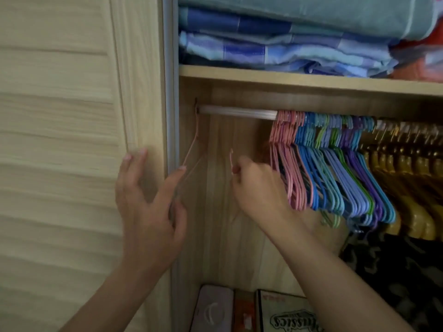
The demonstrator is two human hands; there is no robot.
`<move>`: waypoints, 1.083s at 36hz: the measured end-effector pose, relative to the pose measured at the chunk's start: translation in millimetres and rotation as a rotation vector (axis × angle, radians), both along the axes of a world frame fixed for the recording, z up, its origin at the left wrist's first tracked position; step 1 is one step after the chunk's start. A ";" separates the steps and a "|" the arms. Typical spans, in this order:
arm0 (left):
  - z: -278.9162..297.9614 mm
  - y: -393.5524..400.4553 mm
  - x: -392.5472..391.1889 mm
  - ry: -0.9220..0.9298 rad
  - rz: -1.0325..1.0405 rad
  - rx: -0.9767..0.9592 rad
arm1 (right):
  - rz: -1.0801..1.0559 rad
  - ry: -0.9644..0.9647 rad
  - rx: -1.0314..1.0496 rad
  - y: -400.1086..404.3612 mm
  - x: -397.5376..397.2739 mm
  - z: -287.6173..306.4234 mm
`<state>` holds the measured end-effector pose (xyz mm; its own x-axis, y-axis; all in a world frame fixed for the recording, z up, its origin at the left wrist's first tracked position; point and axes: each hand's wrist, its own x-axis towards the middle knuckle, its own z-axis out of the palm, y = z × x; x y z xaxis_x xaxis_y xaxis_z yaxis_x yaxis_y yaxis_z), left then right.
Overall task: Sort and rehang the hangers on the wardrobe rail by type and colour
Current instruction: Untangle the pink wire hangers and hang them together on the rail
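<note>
Your right hand (254, 185), at frame centre, pinches a pink hanger (231, 161) by its hook; the rest of that hanger is blurred and mostly hidden behind the hand. Your left hand (148, 207), lower left of centre, is spread and grasps nothing; its forefinger tip lies at the wire of a second pink hanger (191, 149), which hangs alone at the left end of the rail (237, 111). Whether the finger touches that wire cannot be told.

The sorted bunch (330, 164) hangs right of centre: pink, then blue, green and purple, then wooden hangers (407, 168) at the right edge.

Expect thin coated wire: light, slightly springy, prone to tangling with neighbours. Hold it at the neck, just below the hook, so it does not swing. Seat the hook on the bare rail beside the pink group.
</note>
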<state>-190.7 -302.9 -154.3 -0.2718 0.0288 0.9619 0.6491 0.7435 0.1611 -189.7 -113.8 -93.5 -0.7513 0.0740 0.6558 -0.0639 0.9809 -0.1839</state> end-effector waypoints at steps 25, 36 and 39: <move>-305.7 27.6 64.5 -1.691 -0.396 0.240 | 0.590 -0.430 -1.572 114.1 149.5 -197.8; -270.4 38.6 83.5 -1.901 -0.624 0.475 | -0.407 -0.435 -1.096 192.9 137.8 -276.1; -253.7 53.9 83.7 -1.967 -0.729 0.680 | -0.406 -0.502 -1.107 174.4 143.3 -290.9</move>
<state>-107.0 -249.0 -408.0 -0.7319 0.4240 -0.5334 -0.5562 0.0803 0.8271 -46.3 60.7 -384.4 -0.6928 0.6766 -0.2495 0.5158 0.2231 -0.8272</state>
